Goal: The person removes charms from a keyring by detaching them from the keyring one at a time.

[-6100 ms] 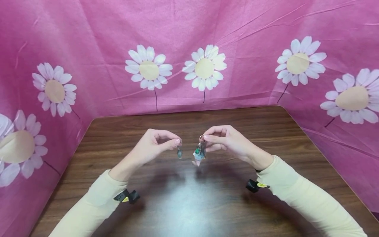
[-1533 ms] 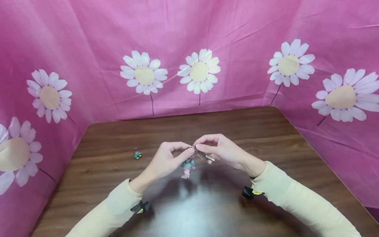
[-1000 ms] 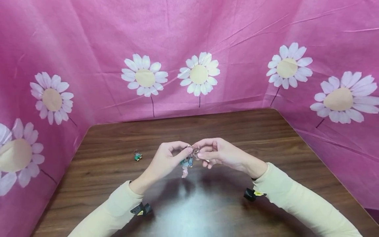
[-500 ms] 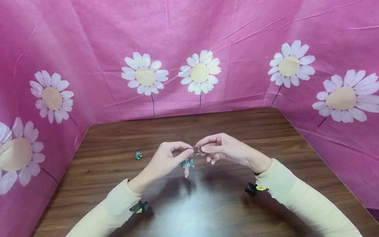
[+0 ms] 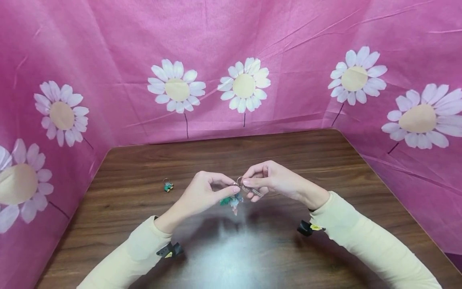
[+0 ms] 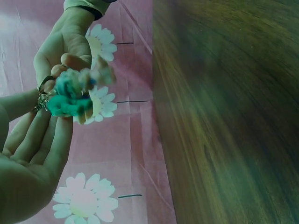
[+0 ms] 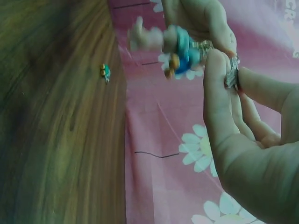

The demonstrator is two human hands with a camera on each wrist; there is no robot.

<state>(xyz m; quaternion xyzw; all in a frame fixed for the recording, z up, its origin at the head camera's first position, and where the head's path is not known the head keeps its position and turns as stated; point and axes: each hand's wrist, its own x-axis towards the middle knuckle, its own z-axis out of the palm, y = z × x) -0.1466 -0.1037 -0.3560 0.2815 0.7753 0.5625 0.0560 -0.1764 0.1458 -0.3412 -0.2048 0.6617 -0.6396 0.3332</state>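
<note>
In the head view both hands meet above the table. My left hand (image 5: pixel 205 194) pinches the top of a bunch of figurine charms (image 5: pixel 234 202), coloured green, blue and pink, which dangles below the fingertips. Opposite it, my right hand (image 5: pixel 279 180) pinches a metal key ring (image 5: pixel 240 182), and keys (image 5: pixel 257 192) hang under its thumb. In the right wrist view the thumb and forefinger press on a silvery metal piece (image 7: pixel 231 73) beside the charms (image 7: pixel 180 51). The left wrist view shows the charms (image 6: pixel 69 105) blurred, with small gold links at the fingertips.
A small green figurine keychain (image 5: pixel 168 186) with its own ring lies on the wooden table (image 5: pixel 137 168), left of the left hand. A pink cloth (image 5: pixel 216 32) with daisies stands around the back and sides of the table.
Earlier the left hand held one blue charm apart; now it holds the bunch. A green figurine has come to lie on the table. Lately the charms turned, showing green, and the keys swung into view.
</note>
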